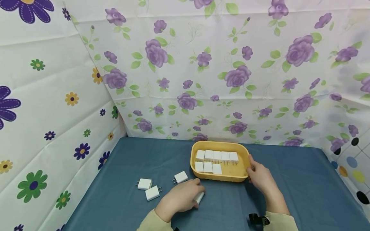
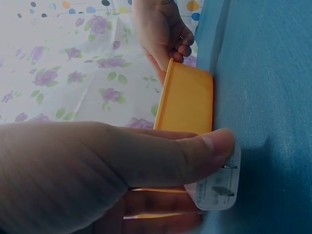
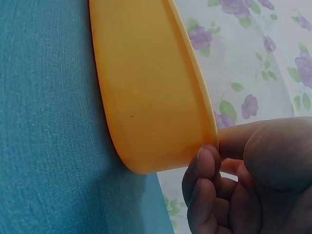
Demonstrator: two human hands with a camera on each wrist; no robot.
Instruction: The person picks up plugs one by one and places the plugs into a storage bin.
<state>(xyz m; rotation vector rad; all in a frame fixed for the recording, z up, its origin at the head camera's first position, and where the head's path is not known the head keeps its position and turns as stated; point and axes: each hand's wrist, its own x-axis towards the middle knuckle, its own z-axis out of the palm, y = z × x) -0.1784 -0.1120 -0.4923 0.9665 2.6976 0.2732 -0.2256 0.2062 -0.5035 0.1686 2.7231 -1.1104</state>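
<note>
My left hand (image 1: 182, 195) pinches a white plug-in charger (image 1: 199, 197) between thumb and fingers, just in front of the yellow tray. In the left wrist view two metal prongs stick out of the charger (image 2: 218, 187) beside the thumb. The right hand (image 1: 261, 176) grips the right end of the yellow tray (image 1: 241, 171), and the right wrist view has thumb and fingertips closed over the tray's rim (image 3: 208, 117). Inside the tray lie two rows of white chargers, a longer back row (image 1: 216, 156) and a front row of three (image 1: 207, 167).
Three loose chargers lie on the blue tablecloth (image 1: 115, 205) left of the tray: one close behind my left hand (image 1: 180, 177), and a pair (image 1: 144, 183) farther left. A flowered sheet (image 1: 185, 77) hangs right behind the tray. Another patterned sheet (image 1: 57, 122) borders the left side.
</note>
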